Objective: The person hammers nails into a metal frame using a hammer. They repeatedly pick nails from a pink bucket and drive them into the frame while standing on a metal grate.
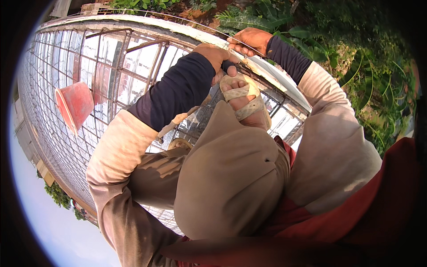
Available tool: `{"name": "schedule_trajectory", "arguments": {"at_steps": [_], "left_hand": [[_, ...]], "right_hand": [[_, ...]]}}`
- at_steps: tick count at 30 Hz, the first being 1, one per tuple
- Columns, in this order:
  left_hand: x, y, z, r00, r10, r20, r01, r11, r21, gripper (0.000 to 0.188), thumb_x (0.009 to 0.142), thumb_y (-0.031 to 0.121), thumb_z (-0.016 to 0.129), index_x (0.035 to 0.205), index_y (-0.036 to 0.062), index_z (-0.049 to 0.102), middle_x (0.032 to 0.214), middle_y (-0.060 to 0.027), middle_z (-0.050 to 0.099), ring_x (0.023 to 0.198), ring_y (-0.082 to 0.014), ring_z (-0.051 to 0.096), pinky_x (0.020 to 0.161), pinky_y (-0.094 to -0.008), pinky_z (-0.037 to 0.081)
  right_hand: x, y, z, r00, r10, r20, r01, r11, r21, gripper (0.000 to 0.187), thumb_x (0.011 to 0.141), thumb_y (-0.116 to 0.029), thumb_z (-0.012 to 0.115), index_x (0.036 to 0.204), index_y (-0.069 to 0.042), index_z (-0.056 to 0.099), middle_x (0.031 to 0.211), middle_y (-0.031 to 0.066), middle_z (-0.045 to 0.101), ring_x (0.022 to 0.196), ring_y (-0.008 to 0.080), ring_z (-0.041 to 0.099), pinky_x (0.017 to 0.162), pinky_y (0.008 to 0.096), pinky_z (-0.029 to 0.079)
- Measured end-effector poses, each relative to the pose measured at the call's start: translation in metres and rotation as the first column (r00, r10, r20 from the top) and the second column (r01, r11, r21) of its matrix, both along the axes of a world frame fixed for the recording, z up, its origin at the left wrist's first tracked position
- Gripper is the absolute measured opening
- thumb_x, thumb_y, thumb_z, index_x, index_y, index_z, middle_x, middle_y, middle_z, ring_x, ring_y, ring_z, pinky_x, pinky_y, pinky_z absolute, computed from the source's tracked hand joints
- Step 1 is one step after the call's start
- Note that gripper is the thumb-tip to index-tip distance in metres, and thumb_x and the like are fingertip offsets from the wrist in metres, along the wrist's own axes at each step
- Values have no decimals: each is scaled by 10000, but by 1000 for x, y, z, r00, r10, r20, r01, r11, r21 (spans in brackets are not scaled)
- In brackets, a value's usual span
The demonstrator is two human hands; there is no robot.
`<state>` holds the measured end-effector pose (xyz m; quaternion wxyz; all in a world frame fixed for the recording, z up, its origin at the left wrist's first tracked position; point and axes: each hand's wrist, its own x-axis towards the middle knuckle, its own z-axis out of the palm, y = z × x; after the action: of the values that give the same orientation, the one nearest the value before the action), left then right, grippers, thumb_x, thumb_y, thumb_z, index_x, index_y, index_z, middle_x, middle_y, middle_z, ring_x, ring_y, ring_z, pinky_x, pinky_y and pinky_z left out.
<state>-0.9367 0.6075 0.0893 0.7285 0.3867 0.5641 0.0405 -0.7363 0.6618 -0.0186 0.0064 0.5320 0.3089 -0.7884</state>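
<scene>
My left hand (215,57) is closed at the edge of the bar grid, just beyond my sandalled foot (244,100). A short dark object (228,67) shows among its fingers; its kind is mostly hidden. To the right and slightly farther off, my right hand (249,41) has its fingers pinched on a thin pale wire (205,26). This wire runs left along the outer edge. Both hands are close together above the pale edge board (271,74). A light wooden handle (178,121) lies below my left forearm, partly covered by it.
A grid of rusty steel bars (104,71) spreads left over shiny sheeting. On it a red bucket (79,106) lies tipped. Bent bars (147,43) stick up near my left forearm. Beyond the edge board, leafy plants (367,84) grow lower down.
</scene>
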Motion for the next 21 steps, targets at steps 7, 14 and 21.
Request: {"name": "schedule_trajectory", "arguments": {"at_steps": [7, 14, 21], "left_hand": [[-3, 24, 45, 987, 161, 14, -157, 975, -159, 309, 997, 250, 514, 1072, 15, 700, 645, -16, 563, 377, -52, 345, 358, -239, 257], [-6, 26, 50, 990, 128, -50, -134, 980, -146, 323, 994, 279, 531, 1065, 8, 690, 592, -4, 538, 372, -53, 335, 350, -225, 231], [-21, 3, 36, 972, -176, -157, 173, 984, -29, 314, 1009, 300, 519, 1078, 46, 688, 579, -45, 587, 399, -131, 496, 407, -293, 390]], "right_hand": [[39, 10, -35, 967, 236, 92, -246, 792, 559, 252, 980, -221, 578, 1168, -106, 700, 864, 30, 686, 681, 108, 603, 577, 283, 507], [20, 0, -82, 926, 363, 105, -219, 290, 932, 294, 926, -278, 607, 1124, -106, 739, 1111, 130, 718, 1023, 310, 673, 938, 413, 511], [18, -2, -84, 910, 399, 111, -190, 166, 968, 314, 982, -331, 557, 976, -54, 705, 917, 106, 671, 868, 329, 652, 793, 440, 500]]}}
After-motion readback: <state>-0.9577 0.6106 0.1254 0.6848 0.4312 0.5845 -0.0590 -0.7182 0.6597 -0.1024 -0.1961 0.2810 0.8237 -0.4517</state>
